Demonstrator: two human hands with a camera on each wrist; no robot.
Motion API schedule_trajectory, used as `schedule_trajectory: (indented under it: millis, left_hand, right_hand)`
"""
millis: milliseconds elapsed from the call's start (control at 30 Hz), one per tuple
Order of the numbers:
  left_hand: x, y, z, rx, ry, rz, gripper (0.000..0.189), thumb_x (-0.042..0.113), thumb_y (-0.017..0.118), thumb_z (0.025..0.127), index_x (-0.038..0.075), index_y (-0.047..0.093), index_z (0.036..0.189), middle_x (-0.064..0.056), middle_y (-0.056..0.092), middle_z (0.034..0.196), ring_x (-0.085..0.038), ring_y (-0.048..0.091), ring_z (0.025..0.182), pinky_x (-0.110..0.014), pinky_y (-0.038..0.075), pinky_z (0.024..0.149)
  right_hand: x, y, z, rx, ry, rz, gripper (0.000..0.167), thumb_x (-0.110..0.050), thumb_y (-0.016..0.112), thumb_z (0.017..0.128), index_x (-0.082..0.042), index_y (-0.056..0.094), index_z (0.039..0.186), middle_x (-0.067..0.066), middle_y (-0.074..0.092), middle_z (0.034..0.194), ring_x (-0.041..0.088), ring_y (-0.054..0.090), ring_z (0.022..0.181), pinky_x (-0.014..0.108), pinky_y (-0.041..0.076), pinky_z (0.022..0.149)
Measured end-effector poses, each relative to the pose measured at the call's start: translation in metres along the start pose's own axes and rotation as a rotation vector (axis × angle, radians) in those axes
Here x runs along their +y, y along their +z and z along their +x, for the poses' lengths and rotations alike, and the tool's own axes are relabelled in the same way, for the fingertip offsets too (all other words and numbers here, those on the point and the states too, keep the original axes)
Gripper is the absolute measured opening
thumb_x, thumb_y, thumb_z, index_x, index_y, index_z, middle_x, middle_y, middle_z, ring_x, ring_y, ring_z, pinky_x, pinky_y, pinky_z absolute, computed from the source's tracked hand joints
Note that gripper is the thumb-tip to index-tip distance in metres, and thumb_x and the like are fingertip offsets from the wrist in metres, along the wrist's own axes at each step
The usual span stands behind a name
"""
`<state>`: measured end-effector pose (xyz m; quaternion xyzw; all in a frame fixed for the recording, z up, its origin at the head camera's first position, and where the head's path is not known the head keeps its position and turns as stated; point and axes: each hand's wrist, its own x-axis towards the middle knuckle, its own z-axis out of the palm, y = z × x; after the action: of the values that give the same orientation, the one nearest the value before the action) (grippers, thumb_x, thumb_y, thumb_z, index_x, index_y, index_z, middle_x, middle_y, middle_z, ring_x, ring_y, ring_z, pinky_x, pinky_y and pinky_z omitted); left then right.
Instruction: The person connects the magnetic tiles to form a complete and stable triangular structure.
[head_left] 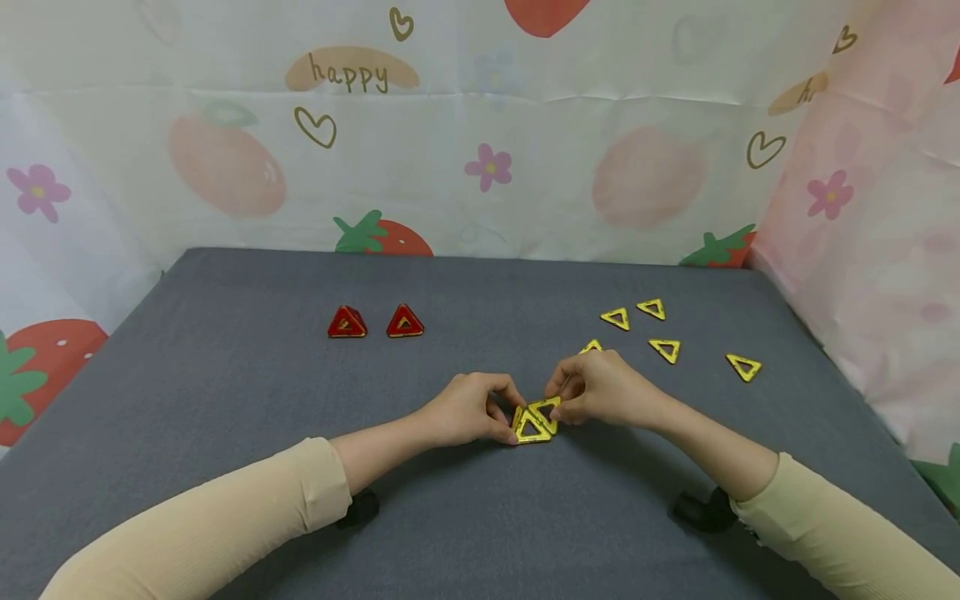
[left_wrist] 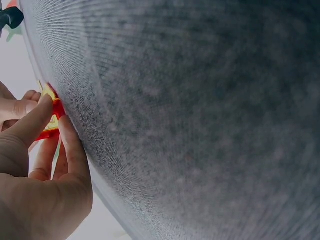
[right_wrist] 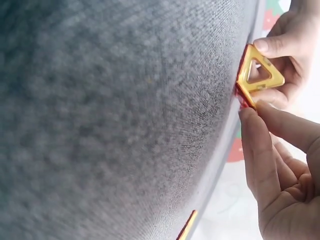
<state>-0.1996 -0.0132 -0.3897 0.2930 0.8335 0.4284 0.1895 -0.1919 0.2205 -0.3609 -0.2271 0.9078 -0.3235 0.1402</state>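
"Tiles first: where are the yellow ones, measured from the fingers?"

"Between both sets. The front tile sits right beside the left hand, thumb at its near left corner; the second tile touches it along one side and reaches the right hand's fingertips. I can't tell how steeply they tilt"

"How wide are the fingers?"

"Nearly closed on each side. Left thumb and forefinger pinch the front tile's left side, and right thumb and forefinger pinch the second tile's outer edge. In the wrist views both show red along their edges"

"And farther out?"

"Beyond the right fingers, off to their right, four loose tiles lie on the grey tabletop; a partly hidden tile peeks out just behind that hand. Beyond the left fingers, to their left, stand two red pyramids"

"Arms?"

"Both angle inward, wrists low, pale sleeves pushed above the wrists"

"Any writing?"

"'happy' on a tan oval of the backdrop, well beyond the left fingers"
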Motion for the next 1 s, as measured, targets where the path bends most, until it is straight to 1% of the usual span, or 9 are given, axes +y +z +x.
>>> schedule_trajectory:
  millis: [167,367,433,567,667,767,900,1000]
  left_hand:
    - [0.0003,0.0001,0.0008,-0.003,-0.004,-0.001,0.034,0.006,0.084,0.076,0.009,0.069,0.107,-0.009,0.070,0.111,-0.005,0.069,0.072,-0.018,0.052,0.061]
    - [-0.0001,0.0000,0.0009,-0.003,-0.002,0.002,0.034,0.006,0.083,0.077,0.008,0.069,0.108,-0.010,0.070,0.113,-0.005,0.069,0.072,-0.018,0.052,0.061]
    - [-0.0003,0.0001,0.0007,-0.002,0.002,0.002,0.034,0.006,0.083,0.077,0.008,0.069,0.108,-0.010,0.070,0.113,-0.005,0.069,0.072,-0.017,0.052,0.061]
    - [-0.0003,0.0004,0.0004,-0.001,0.007,0.004,0.034,0.006,0.083,0.077,0.007,0.069,0.108,-0.010,0.070,0.111,-0.005,0.069,0.071,-0.017,0.052,0.062]
    - [-0.0001,0.0008,0.0004,0.003,0.011,0.007,0.034,0.006,0.083,0.077,0.008,0.069,0.108,-0.009,0.071,0.108,-0.004,0.068,0.071,-0.017,0.052,0.062]
    - [0.0000,0.0012,0.0005,0.008,0.015,0.010,0.035,0.006,0.083,0.076,0.008,0.069,0.108,-0.009,0.074,0.098,-0.004,0.068,0.070,-0.017,0.053,0.062]
    - [0.0005,0.0015,0.0002,0.016,0.013,0.010,0.035,0.006,0.084,0.075,0.007,0.070,0.107,-0.011,0.076,0.087,-0.005,0.069,0.071,-0.018,0.054,0.062]
    - [0.0015,0.0017,0.0000,0.023,0.007,0.009,0.035,0.005,0.084,0.075,0.007,0.070,0.107,-0.010,0.076,0.090,-0.006,0.070,0.074,-0.018,0.054,0.064]
  right_hand:
    - [-0.0007,0.0008,-0.0002,0.000,0.001,-0.003,0.015,-0.012,0.078,0.083,-0.008,0.073,0.097,0.004,0.075,0.072,0.013,0.070,0.061,0.028,0.058,0.058]
    - [-0.0001,0.0013,0.0010,-0.008,-0.003,-0.004,0.016,-0.014,0.078,0.084,-0.009,0.073,0.098,0.003,0.075,0.072,0.012,0.070,0.061,0.027,0.058,0.058]
    - [0.0004,0.0014,0.0015,-0.009,-0.006,-0.007,0.016,-0.014,0.078,0.084,-0.009,0.073,0.098,0.003,0.075,0.073,0.011,0.069,0.062,0.028,0.057,0.058]
    - [0.0008,0.0019,0.0023,-0.014,-0.005,0.014,0.017,-0.015,0.079,0.083,-0.011,0.074,0.099,0.003,0.077,0.081,0.010,0.070,0.067,0.028,0.058,0.061]
    - [0.0010,0.0031,0.0032,-0.031,-0.006,0.046,0.019,-0.014,0.080,0.082,-0.010,0.074,0.100,0.005,0.078,0.089,0.009,0.072,0.075,0.026,0.059,0.064]
    - [0.0012,0.0044,0.0042,-0.048,-0.017,0.058,0.022,-0.014,0.080,0.081,-0.011,0.073,0.101,0.006,0.077,0.094,0.009,0.073,0.080,0.023,0.059,0.066]
    - [0.0012,0.0053,0.0047,-0.054,-0.049,0.021,0.026,-0.015,0.082,0.079,-0.012,0.073,0.103,0.004,0.078,0.095,0.008,0.073,0.083,0.021,0.058,0.068]
    - [0.0010,0.0054,0.0046,-0.056,-0.074,-0.001,0.029,-0.015,0.083,0.078,-0.013,0.073,0.105,0.003,0.078,0.095,0.008,0.074,0.084,0.020,0.057,0.069]
